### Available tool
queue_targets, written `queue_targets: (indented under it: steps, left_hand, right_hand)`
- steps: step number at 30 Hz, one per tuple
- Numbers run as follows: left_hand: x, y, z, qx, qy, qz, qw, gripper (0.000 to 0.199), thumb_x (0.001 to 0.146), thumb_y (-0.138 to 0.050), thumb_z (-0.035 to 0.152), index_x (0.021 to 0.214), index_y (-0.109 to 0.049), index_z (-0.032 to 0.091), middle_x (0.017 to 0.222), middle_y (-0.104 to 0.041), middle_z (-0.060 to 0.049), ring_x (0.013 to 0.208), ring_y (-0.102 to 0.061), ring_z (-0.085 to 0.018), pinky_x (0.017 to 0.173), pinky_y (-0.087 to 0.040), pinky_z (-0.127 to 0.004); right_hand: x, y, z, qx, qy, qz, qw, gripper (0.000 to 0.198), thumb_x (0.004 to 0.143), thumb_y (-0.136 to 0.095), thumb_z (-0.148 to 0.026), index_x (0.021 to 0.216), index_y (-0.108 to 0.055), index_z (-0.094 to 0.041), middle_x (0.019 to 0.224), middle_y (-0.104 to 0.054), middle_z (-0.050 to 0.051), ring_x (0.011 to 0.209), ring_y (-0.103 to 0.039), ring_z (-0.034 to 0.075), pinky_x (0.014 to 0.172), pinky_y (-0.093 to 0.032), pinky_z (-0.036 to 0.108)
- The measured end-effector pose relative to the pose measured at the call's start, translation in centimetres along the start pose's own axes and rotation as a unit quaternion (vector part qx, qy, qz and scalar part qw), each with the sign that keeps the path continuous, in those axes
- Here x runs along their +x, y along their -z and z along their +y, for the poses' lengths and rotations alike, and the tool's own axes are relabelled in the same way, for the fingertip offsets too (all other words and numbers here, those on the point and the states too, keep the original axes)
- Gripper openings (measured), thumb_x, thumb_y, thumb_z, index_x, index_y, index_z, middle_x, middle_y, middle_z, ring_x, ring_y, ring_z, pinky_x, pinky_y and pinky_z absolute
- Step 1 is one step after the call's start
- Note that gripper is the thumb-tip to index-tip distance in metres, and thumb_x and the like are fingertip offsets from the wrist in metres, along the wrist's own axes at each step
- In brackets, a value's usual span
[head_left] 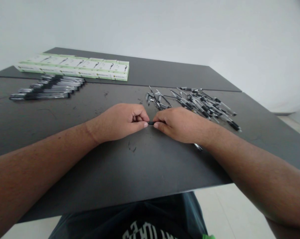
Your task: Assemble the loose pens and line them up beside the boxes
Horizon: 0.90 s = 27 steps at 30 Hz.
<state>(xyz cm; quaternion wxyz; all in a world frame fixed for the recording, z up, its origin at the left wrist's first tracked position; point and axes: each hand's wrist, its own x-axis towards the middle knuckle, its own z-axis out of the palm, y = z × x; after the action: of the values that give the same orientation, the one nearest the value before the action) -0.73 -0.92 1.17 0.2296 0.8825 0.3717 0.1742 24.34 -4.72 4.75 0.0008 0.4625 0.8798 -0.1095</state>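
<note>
Between my two hands is a pen (151, 123), of which only a short black stretch shows at the fingertips. My left hand (125, 121) is closed in a pinch on its left side. My right hand (179, 124) pinches the other side, with thumb and forefinger pressed together. Past my right wrist, a clear end with a dark tip (198, 147) sticks out; whether it belongs to the same pen I cannot tell. Most of the pen is hidden by my fingers.
Beyond my right hand lies a loose heap of pens and parts (207, 104), with caps (151, 98) at its left. A row of pens (49, 88) lies at the left, in front of green-white boxes (75, 68). The grey table (110, 176) has dark marks.
</note>
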Motion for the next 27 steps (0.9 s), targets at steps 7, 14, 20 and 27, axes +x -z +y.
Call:
queue_targets:
  steps: [7,14,20,27]
  left_hand:
    - [0.06,-0.06,0.01,0.000,0.008,-0.003,1.000,0.024,0.095,-0.068,0.044,0.101,-0.080,0.025,0.092,-0.086,0.000,0.083,-0.077,-0.019,0.077,-0.051,-0.029]
    - [0.14,-0.09,0.11,0.005,0.012,-0.008,1.000,0.024,0.095,-0.067,0.044,0.102,-0.080,0.025,0.093,-0.085,-0.001,0.086,-0.077,-0.019,0.079,-0.051,-0.030]
    - [0.20,-0.08,0.13,0.006,0.014,-0.007,1.000,0.025,0.094,-0.066,0.046,0.100,-0.079,0.026,0.092,-0.084,-0.001,0.084,-0.076,-0.020,0.080,-0.050,-0.031]
    - [0.13,0.06,0.03,0.012,0.009,-0.010,1.000,0.025,0.096,-0.066,0.046,0.102,-0.079,0.026,0.093,-0.084,-0.001,0.085,-0.076,-0.020,0.081,-0.051,-0.031]
  right_hand:
    - [-0.05,-0.06,0.07,-0.006,-0.003,0.003,1.000,0.025,0.114,-0.064,-0.035,0.115,-0.084,-0.021,0.103,-0.087,0.008,0.091,-0.076,0.024,0.077,-0.045,0.034]
    - [0.00,-0.06,0.07,0.015,-0.005,0.010,1.000,0.026,0.110,-0.071,-0.035,0.130,-0.083,-0.022,0.111,-0.089,0.007,0.095,-0.078,0.024,0.080,-0.048,0.033]
    - [0.01,-0.01,-0.03,-0.005,0.006,-0.006,1.000,0.031,0.117,-0.057,-0.032,0.121,-0.085,-0.019,0.110,-0.088,0.010,0.099,-0.078,0.025,0.084,-0.048,0.035]
    - [-0.07,0.02,-0.03,-0.002,-0.006,0.002,1.000,0.026,0.115,-0.062,-0.033,0.119,-0.084,-0.021,0.106,-0.087,0.008,0.094,-0.077,0.024,0.080,-0.046,0.034]
